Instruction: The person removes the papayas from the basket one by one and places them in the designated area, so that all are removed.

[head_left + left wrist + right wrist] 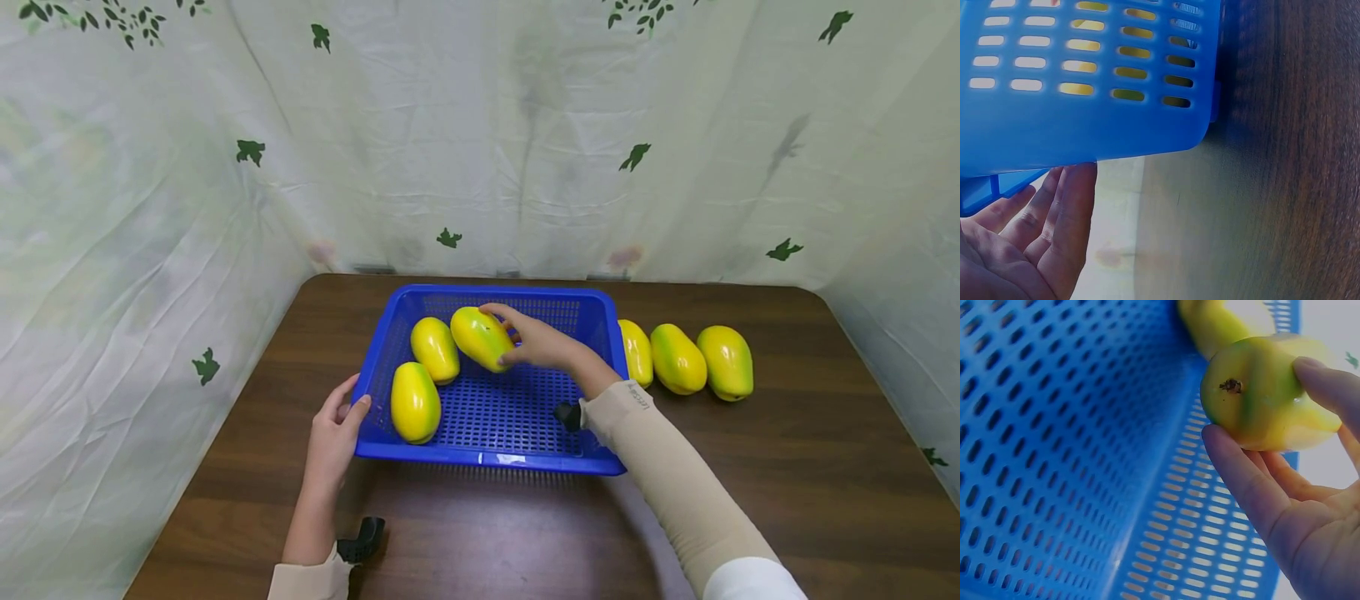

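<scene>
A blue plastic basket [491, 460] with slotted walls sits on the table. At its left side my left hand [336, 429] grips the rim, thumb near the top edge; in the left wrist view its fingers [1075, 212] reach up to the rim. Over the basket's middle, my right hand [536, 340] holds a yellow-green papaya [480, 337] between thumb and fingers. The papaya's brown stem end [1230, 385] faces the right wrist camera. Two more papayas lie in the basket's left part, one farther back [435, 350] and another nearer the front [415, 403].
Right of the basket, three papayas stand in a row on the brown wooden table [810, 467]: one partly hidden by the basket rim [637, 354], a middle papaya [678, 358] and an outer papaya [725, 362]. A pale patterned curtain [480, 150] surrounds the table's back and sides.
</scene>
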`<action>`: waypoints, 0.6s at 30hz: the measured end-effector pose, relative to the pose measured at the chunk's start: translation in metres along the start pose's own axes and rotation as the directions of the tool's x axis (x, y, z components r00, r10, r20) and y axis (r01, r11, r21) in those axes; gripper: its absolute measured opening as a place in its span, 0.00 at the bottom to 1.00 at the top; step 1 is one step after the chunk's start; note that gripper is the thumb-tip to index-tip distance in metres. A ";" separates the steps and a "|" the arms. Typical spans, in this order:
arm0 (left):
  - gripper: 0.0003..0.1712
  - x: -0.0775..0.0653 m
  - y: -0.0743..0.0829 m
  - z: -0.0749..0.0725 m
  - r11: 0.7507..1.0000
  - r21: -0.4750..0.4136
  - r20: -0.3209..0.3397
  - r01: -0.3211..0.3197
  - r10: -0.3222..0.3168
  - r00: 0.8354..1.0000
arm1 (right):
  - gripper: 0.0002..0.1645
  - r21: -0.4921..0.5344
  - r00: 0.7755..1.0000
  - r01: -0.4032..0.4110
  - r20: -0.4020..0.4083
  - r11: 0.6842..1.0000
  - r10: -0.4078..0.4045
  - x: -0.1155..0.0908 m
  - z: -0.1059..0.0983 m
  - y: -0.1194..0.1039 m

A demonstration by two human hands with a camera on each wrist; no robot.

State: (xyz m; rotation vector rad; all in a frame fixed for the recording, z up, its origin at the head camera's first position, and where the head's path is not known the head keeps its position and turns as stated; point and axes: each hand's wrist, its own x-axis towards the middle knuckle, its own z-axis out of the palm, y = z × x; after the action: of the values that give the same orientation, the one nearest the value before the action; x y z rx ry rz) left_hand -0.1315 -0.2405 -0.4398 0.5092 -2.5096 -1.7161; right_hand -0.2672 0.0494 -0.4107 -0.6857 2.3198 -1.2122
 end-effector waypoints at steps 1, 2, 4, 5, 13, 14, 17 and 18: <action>0.28 0.000 0.000 0.000 1.000 -0.002 0.000 0.000 0.000 1.000 | 0.48 0.017 1.000 0.012 -0.007 1.000 -0.012 -0.001 -0.001 -0.001; 0.28 0.000 0.000 0.000 1.000 -0.001 -0.001 -0.004 0.004 1.000 | 0.49 0.037 1.000 0.027 -0.013 0.999 -0.026 -0.002 -0.003 -0.002; 0.28 0.000 0.001 0.000 1.000 -0.008 -0.002 -0.004 0.004 1.000 | 0.49 0.068 0.998 0.052 -0.023 0.996 -0.051 -0.005 -0.005 -0.003; 0.28 -0.001 0.001 0.000 1.000 -0.011 -0.003 -0.004 0.004 1.000 | 0.49 0.080 0.998 0.065 -0.028 0.995 -0.062 -0.007 -0.006 -0.004; 0.27 -0.001 0.003 0.001 1.000 -0.022 0.002 0.000 0.000 1.000 | 0.48 0.147 0.987 0.137 -0.104 0.980 -0.123 -0.021 -0.017 -0.007; 0.27 -0.001 0.003 0.001 1.000 -0.020 0.001 -0.001 0.001 1.000 | 0.48 0.158 0.984 0.153 -0.116 0.976 -0.136 -0.023 -0.018 -0.007; 0.27 -0.001 0.003 0.001 1.000 -0.017 -0.003 -0.002 0.001 1.000 | 0.48 0.178 0.974 0.192 -0.152 0.965 -0.166 -0.029 -0.021 -0.007; 0.27 0.000 0.002 0.001 1.000 -0.016 -0.005 -0.001 0.001 1.000 | 0.48 0.181 0.972 0.199 -0.164 0.963 -0.170 -0.031 -0.022 -0.007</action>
State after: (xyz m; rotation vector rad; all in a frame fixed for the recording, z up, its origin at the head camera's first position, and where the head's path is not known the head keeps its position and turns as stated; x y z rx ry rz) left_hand -0.1319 -0.2388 -0.4379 0.5101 -2.4905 -1.7309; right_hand -0.2542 0.0789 -0.3887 -0.7800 2.2498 -1.6015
